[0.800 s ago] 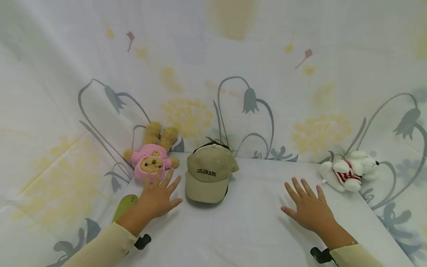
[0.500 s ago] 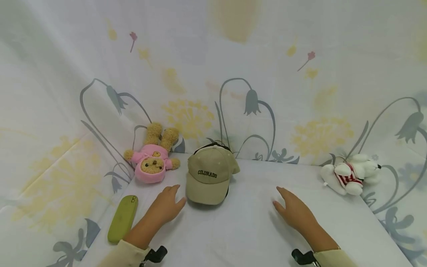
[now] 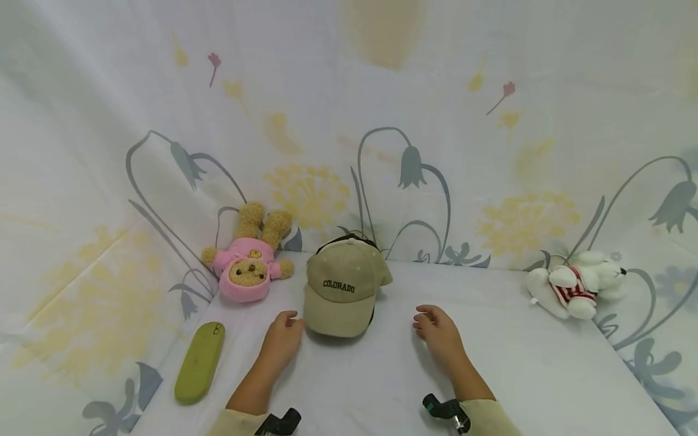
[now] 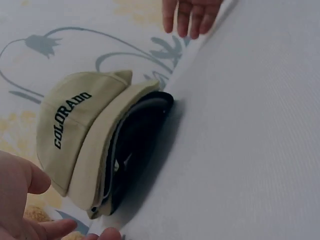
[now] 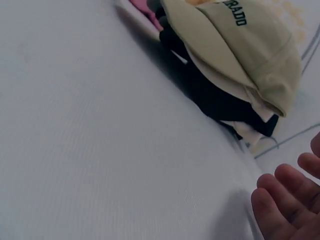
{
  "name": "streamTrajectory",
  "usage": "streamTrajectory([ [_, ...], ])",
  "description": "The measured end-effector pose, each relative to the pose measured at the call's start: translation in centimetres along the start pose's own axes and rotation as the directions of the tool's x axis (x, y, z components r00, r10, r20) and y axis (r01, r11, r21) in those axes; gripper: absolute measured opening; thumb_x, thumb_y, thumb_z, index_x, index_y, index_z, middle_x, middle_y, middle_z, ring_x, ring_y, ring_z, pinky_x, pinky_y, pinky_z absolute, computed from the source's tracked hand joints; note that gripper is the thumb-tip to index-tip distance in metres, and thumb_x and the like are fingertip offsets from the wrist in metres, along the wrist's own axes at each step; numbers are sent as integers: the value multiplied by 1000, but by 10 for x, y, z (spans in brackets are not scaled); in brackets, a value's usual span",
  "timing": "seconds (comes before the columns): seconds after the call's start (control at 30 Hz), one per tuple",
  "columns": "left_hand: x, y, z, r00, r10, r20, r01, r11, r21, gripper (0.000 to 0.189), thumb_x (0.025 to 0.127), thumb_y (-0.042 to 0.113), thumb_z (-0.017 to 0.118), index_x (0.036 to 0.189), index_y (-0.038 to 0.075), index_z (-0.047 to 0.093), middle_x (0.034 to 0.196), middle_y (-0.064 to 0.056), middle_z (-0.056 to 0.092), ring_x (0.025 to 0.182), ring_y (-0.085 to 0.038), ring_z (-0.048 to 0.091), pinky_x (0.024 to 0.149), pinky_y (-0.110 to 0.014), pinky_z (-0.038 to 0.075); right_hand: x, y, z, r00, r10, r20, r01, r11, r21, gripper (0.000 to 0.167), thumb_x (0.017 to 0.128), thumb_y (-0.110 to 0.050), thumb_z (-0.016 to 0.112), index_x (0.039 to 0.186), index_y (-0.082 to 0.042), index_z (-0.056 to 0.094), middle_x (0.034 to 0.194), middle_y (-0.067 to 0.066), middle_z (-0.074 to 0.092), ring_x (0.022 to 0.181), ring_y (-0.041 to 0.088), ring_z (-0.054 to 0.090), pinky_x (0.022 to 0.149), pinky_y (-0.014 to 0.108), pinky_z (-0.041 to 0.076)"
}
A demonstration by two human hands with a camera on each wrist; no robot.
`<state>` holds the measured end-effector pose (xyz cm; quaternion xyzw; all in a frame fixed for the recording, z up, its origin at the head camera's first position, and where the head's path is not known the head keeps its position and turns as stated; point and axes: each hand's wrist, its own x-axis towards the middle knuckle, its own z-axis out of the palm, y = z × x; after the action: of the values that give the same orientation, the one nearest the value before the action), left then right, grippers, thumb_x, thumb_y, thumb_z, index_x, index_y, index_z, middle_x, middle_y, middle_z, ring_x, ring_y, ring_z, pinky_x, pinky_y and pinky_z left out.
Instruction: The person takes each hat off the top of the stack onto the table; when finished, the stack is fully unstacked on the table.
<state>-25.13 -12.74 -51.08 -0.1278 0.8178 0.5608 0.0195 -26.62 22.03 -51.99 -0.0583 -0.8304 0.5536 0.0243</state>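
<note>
A tan baseball cap (image 3: 339, 287) with COLORADO lettering stands at the back middle of the white surface, brim toward me. Dark and light caps (image 4: 135, 140) are stacked beneath it, as both wrist views show. My left hand (image 3: 285, 336) is close by the left side of the brim, fingers loosely bent and holding nothing; whether it touches the cap cannot be told. On the right, my right hand (image 3: 440, 334) hovers apart from the caps, palm inward. Its fingers (image 5: 287, 192) are relaxed with nothing in them.
A pink-hooded teddy bear (image 3: 248, 266) lies at the back left corner. A green oblong case (image 3: 200, 363) marked with a character lies near the left edge. At the far right rests a white plush toy (image 3: 578, 284) in red stripes. Flower-printed cloth (image 3: 382, 91) rises behind and at the sides.
Both hands have come inward toward the caps, and their spread fingers have relaxed into a loose bend. The left forearm has uncovered the green case. Caps and toys stay in place.
</note>
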Motion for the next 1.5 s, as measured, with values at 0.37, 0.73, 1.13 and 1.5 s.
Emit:
streamTrajectory([
  [0.37,5,0,11,990,-120,68,136,927,-349,51,108,21,47,152,-5,41,143,-31,48,97,-25,68,74,-28,61,27,-7,39,998,40,-52,-23,955,295,34,105,-11,56,136,3,57,119,24,66,94,16,72,81,23,61],
  [0.73,8,-12,11,988,-90,123,135,894,-426,46,111,16,46,151,-7,42,140,-28,51,97,-22,66,79,-30,62,51,-35,62,983,-2,-186,51,965,257,31,107,-12,57,135,0,59,120,18,62,104,25,70,83,23,61],
  [1.13,5,-14,9,986,-52,156,117,889,-442,41,111,15,48,148,-5,46,112,-16,63,88,-18,65,75,-27,59,66,-42,83,983,101,-151,-9,860,511,36,107,-9,54,141,2,53,120,17,60,99,18,67,86,24,60],
  [1.5,4,-17,14,992,-3,130,61,893,-446,41,107,6,55,145,-5,44,103,-10,65,78,-14,65,67,-25,58,59,-44,88,987,128,-94,-39,771,636,37,108,-9,54,144,1,48,125,17,55,96,14,65,86,25,60],
])
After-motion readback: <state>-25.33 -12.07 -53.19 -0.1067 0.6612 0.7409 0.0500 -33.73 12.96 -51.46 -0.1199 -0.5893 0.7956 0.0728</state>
